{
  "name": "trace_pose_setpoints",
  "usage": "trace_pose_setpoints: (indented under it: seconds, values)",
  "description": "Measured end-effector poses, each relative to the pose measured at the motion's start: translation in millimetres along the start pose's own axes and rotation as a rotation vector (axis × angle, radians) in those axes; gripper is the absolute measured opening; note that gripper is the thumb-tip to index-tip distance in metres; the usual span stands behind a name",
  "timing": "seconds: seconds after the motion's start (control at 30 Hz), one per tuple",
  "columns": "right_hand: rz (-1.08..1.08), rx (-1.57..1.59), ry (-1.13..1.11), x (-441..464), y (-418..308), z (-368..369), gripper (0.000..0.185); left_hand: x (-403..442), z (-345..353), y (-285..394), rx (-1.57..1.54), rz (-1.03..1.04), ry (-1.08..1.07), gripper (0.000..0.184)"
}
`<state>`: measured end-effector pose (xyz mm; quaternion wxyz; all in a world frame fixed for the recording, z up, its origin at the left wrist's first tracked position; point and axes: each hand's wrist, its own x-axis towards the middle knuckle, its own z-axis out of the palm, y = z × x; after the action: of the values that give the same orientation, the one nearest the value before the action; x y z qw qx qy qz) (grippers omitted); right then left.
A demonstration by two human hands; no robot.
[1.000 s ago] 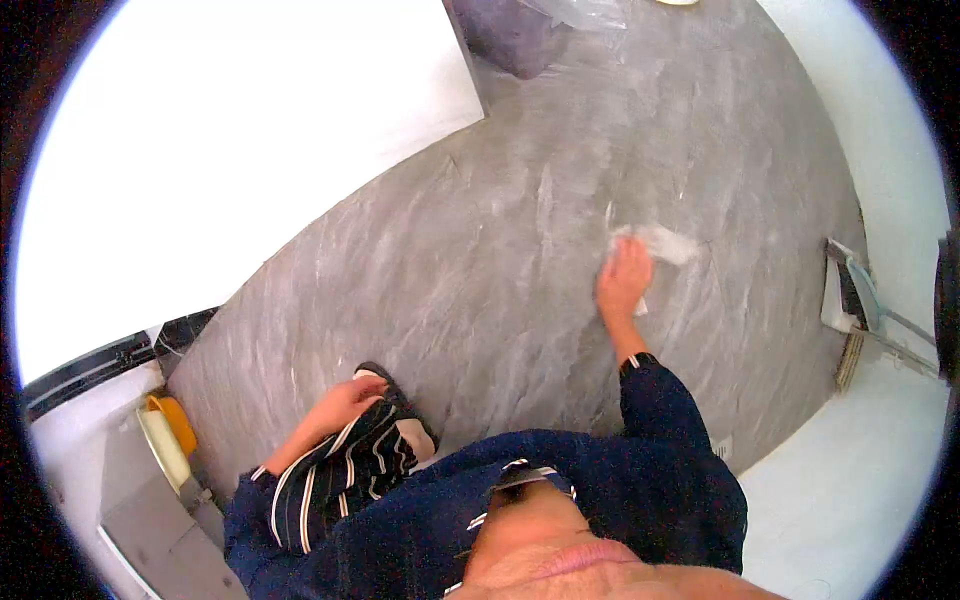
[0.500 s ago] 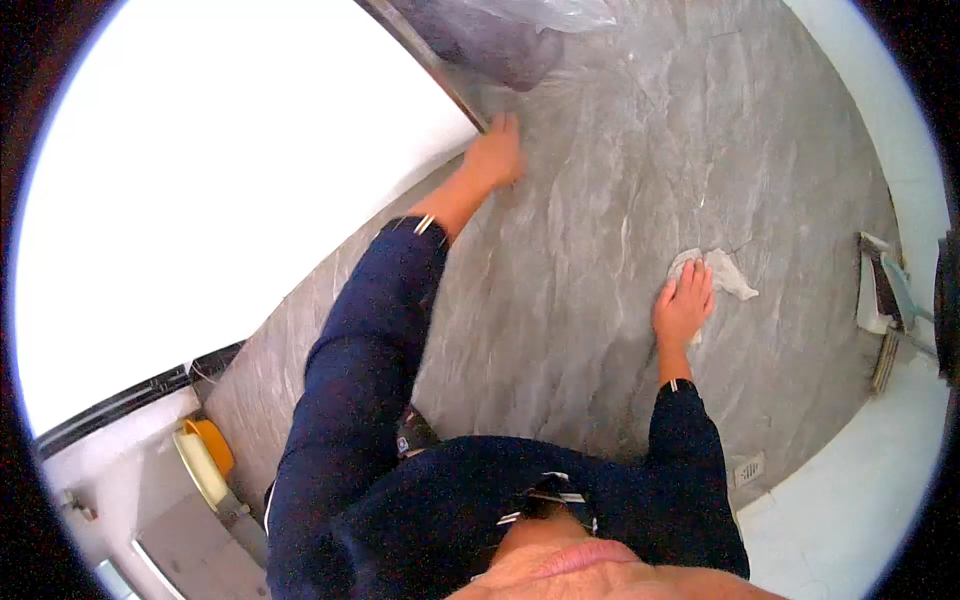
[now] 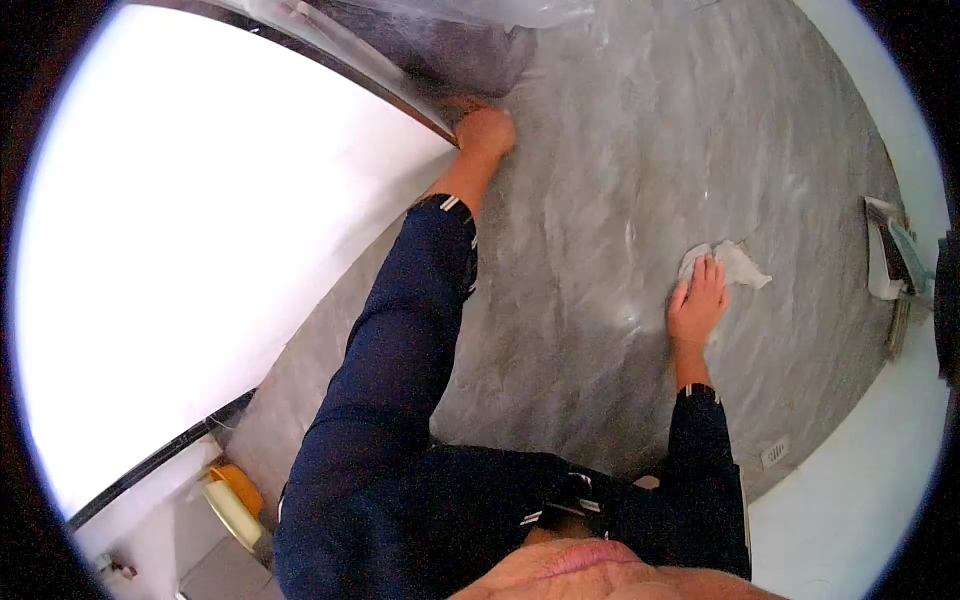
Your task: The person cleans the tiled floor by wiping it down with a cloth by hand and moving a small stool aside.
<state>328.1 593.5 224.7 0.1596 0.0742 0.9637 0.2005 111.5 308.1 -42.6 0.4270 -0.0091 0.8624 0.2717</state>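
Observation:
My left hand (image 3: pixel 485 130) is at the dark-edged corner of a glaring white panel, its fingers bent toward the far side and partly hidden and blurred. Whether they grip anything there does not show. Lower right, my right hand (image 3: pixel 698 305) lies flat with fingers stretched out, its tips on a crumpled whitish cloth (image 3: pixel 743 266). That cloth is spread on the grey marbled floor (image 3: pixel 570 260). Beyond my left hand sits a dark, glossy bundle (image 3: pixel 470 50) that looks like plastic.
At the right edge, a brush-like or dustpan-like tool (image 3: pixel 885 250) rests near a pale wall (image 3: pixel 850 470). A small drain grate (image 3: pixel 775 453) is set in the floor. Orange and cream basins (image 3: pixel 232 515) stand lower left. The white panel (image 3: pixel 220 230) fills the upper left.
My left hand has shifted slightly up and left, its fingers turning from stretched out to bent at the panel's edge. My right hand stays on the cloth while the view shifts a little.

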Motion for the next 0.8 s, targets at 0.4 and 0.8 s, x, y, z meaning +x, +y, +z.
trace_pose_setpoints:
  seconds: [0.4,0.8]
  values:
    - [-0.013,0.006,0.101,7,-2,-1,0.047,-184,45,9,0.142,0.375,0.067,0.073]
    - [0.017,-0.004,0.136,6,1,-4,0.046,-249,38,-33,-1.427,0.052,-0.224,0.049]
